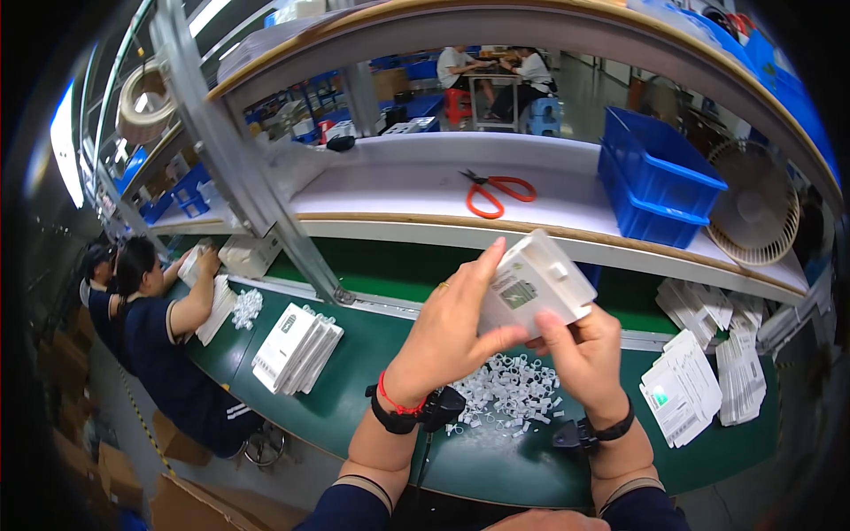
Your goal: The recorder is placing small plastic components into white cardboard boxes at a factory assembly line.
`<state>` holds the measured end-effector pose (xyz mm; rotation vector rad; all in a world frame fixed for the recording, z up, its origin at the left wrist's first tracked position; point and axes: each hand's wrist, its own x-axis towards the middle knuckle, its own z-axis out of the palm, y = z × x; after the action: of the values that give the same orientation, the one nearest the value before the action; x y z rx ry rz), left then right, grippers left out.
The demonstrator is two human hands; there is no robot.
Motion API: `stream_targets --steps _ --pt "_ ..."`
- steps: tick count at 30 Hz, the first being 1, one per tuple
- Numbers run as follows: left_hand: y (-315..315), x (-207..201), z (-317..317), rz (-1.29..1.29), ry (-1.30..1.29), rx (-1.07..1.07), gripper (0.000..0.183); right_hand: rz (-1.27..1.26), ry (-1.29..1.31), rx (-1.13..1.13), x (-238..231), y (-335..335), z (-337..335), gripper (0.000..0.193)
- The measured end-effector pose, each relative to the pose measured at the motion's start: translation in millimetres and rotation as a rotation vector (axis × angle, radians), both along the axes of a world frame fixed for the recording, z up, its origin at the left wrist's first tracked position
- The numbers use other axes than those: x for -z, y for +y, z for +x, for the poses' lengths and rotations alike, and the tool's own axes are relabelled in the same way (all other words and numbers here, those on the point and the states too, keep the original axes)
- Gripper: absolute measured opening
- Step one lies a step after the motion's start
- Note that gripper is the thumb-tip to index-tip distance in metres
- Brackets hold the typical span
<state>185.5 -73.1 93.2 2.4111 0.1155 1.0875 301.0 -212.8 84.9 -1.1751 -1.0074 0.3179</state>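
Above the green table (pixel 372 416) I hold a small white carton (pixel 538 281) with a greenish printed panel, tilted up and away from me. My left hand (pixel 452 327) grips its left side, fingers along the edge and thumb below. My right hand (pixel 586 358) closes on its lower right corner, with the thumb on the near edge. The carton's end facing right shows a flap or tab. Beneath my hands lies a loose pile of small white plastic clips (pixel 509 389). Both wrists wear black bands with small devices, and a red cord circles the left one.
A stack of flat white cartons (pixel 297 350) sits at left; more flattened cartons (pixel 682 389) lie at right. On the shelf (pixel 390 177) are red-handled scissors (pixel 500 190), nested blue bins (pixel 660 177) and a fan (pixel 753 203). A co-worker (pixel 177 345) works at the table's left.
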Motion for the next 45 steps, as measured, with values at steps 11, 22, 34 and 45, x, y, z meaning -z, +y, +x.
stream_targets --steps 11,22,34,45 --pt "-10.1 6.6 7.5 0.015 -0.171 0.062 0.107 0.096 -0.204 0.034 8.1 4.4 -5.5 0.035" --pt "-16.2 3.7 5.9 -0.01 -0.172 0.068 0.09 0.099 -0.017 -0.225 -3.9 1.8 -4.0 0.051" --pt "-13.5 2.2 -1.4 0.039 -0.151 0.072 0.095 0.058 -0.453 -0.12 -7.4 -1.9 4.6 0.038" --pt "-20.5 1.9 3.0 0.432 -0.038 -0.14 0.08 0.008 0.008 -0.183 -0.7 -1.3 17.4 0.018"
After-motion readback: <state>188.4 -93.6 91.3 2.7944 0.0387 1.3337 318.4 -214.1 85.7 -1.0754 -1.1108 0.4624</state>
